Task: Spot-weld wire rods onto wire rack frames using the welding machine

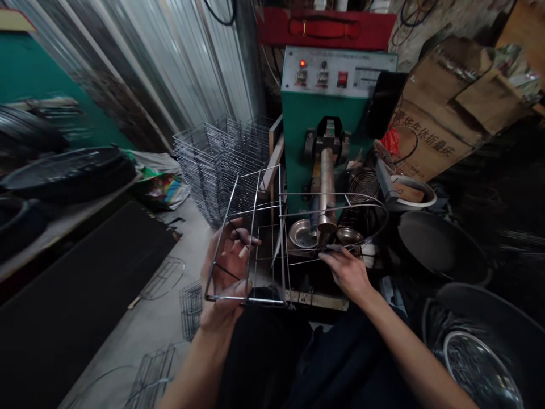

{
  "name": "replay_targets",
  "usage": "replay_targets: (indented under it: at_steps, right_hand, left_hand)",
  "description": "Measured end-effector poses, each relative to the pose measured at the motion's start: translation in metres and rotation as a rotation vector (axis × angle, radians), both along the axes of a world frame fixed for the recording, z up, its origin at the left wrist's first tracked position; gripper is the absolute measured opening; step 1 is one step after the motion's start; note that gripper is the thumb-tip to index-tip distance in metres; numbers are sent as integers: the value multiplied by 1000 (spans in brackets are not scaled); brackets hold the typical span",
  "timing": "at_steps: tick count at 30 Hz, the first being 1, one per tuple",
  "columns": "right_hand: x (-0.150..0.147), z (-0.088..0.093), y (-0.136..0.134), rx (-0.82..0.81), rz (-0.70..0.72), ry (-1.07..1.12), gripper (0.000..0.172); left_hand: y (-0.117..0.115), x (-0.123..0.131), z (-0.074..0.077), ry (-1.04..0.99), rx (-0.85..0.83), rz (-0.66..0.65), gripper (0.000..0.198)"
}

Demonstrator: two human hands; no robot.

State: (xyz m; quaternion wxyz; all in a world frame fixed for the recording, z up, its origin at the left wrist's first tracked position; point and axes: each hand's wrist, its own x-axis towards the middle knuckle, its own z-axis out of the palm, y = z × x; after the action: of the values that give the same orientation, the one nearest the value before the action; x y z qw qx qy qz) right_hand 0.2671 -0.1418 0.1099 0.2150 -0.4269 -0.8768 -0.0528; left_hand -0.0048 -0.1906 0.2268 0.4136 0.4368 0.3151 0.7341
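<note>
My left hand (225,272) grips a metal wire rack frame (255,238), fingers curled round its rods, holding it upright in front of me. My right hand (347,271) pinches a curved wire piece (340,196) that meets the frame's right side, just under the steel electrode (327,193) of a green welding machine (315,113). The wire loop arcs to the right over two small metal dishes (302,233).
A tall stack of finished wire racks (221,165) stands left of the machine. More wire grids (153,363) lie on the floor at lower left. Black basins (438,244) and a bowl of wire parts (481,369) sit at right. Cardboard boxes (451,102) lean behind.
</note>
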Motion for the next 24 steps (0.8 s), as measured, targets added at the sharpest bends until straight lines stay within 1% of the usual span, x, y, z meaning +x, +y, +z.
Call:
replay_targets:
  at_steps: [4, 8, 10, 13, 15, 17, 20, 22, 24]
  right_hand:
    - [0, 4, 2, 34, 18, -21, 51]
    - [1, 5, 5, 48, 57, -54, 51]
    - [2, 5, 6, 40, 63, -67, 52]
    - [3, 5, 6, 20, 59, -83, 54]
    - [3, 7, 7, 12, 57, -91, 54]
    - [2, 9, 8, 19, 53, -99, 52]
    - [-2, 13, 10, 33, 48, -92, 47]
    - [-5, 17, 11, 33, 46, -87, 43]
    - [-5, 21, 9, 33, 39, -116, 41]
  left_hand:
    - [-1, 1, 4, 1, 10, 23, 76]
    - [-1, -3, 4, -31, 7, 17, 82]
    - [-2, -5, 5, -23, -4, 18, 76]
    - [-2, -7, 7, -12, 4, 17, 62]
    - [-1, -9, 7, 0, 15, 25, 57]
    - [2, -11, 5, 13, 24, 23, 61]
    - [8, -13, 2, -32, 28, -2, 79]
    - [10, -13, 1, -59, 28, -1, 79]
    - [11, -14, 1, -52, 18, 1, 74]
